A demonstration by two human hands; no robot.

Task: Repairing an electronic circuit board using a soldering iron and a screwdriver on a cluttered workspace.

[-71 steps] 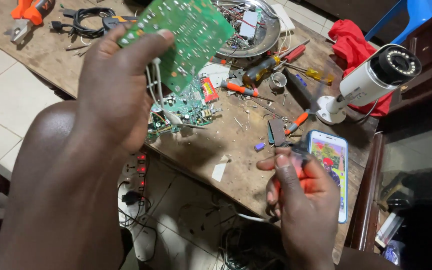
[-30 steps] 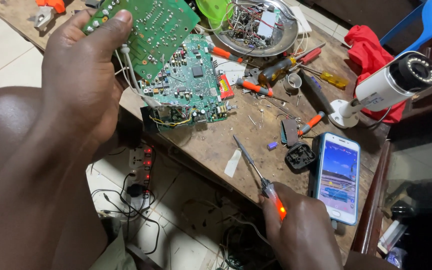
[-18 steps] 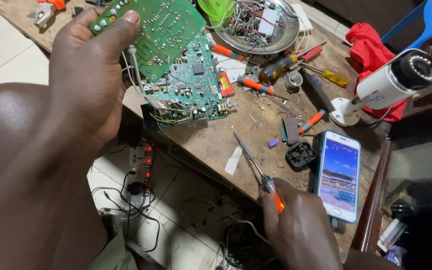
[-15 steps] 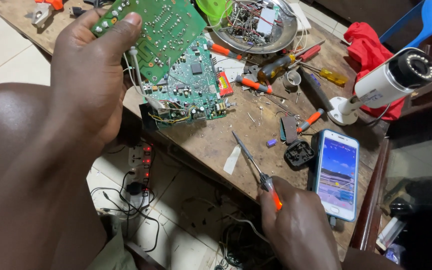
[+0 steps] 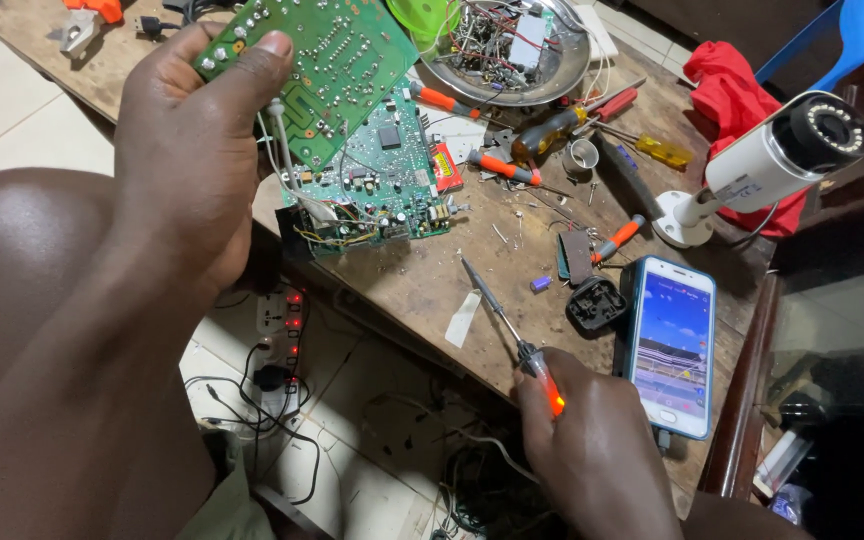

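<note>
the fingers [image 5: 252,60] of the left hand [image 5: 192,150] are being clamped on a green circuit board [image 5: 337,70], which is being held tilted at the upper middle of the frame, above a second board [image 5: 382,185] lying on the wooden table [image 5: 422,285]. the fingers of the right hand [image 5: 592,440], at the lower right, are being closed around a soldering iron [image 5: 512,335], its tip being pointed up-left. a phone [image 5: 674,345] is lying just beside that hand.
</note>
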